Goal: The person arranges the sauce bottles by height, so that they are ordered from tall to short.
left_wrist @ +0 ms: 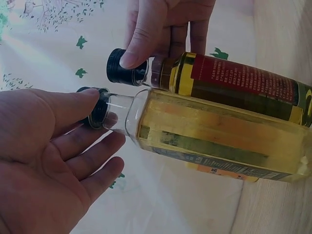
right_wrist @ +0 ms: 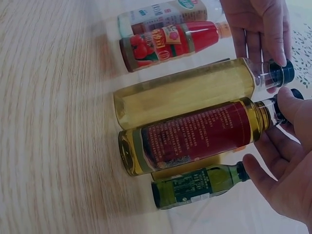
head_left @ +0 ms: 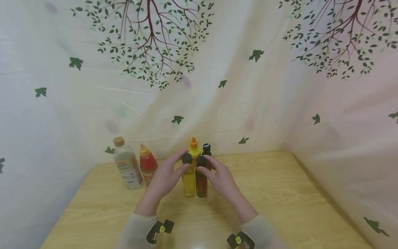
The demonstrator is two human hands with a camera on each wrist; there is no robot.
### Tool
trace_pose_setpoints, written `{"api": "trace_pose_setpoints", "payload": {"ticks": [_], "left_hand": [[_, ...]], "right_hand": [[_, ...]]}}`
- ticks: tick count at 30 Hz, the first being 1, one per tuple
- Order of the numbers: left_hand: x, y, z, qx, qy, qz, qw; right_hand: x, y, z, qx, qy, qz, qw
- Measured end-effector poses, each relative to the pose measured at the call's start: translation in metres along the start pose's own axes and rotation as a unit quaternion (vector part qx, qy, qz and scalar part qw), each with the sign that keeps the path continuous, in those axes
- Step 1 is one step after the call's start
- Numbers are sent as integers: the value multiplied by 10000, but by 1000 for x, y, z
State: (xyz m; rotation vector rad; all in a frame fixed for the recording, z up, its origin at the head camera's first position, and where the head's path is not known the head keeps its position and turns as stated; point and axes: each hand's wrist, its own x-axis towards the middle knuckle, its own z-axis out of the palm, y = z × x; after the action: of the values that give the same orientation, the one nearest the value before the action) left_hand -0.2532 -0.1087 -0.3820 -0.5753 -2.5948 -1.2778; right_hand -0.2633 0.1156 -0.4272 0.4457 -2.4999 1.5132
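Two slim bottles stand upright side by side on the wooden table. My left hand [head_left: 165, 177] pinches the black cap of the clear bottle of yellow oil [head_left: 188, 183], thumb on the near side and fingers behind its neck. With thumb and fingers, my right hand [head_left: 223, 178] grips the black cap of the red-labelled oil bottle [right_wrist: 204, 129]. Behind this pair are a yellow squeeze bottle [head_left: 194, 151] with an orange tip, partly hidden, and a small green glass bottle [right_wrist: 195, 186], close to the right hand's fingers.
Left of the hands stand a red ketchup bottle [head_left: 148, 163] and a larger clear bottle [head_left: 126, 167] with a tan cap. A pale curtain [head_left: 199, 100] with printed branches and leaves hangs behind the table [head_left: 267, 197] and along its sides.
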Motion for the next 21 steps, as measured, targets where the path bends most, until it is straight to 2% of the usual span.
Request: {"api": "trace_pose_setpoints", "payload": {"ticks": [21], "left_hand": [[1,-5,-2,114,-71,141,9998]], "right_hand": [[-1,-1,-1,-77,-27,78,9999]]}}
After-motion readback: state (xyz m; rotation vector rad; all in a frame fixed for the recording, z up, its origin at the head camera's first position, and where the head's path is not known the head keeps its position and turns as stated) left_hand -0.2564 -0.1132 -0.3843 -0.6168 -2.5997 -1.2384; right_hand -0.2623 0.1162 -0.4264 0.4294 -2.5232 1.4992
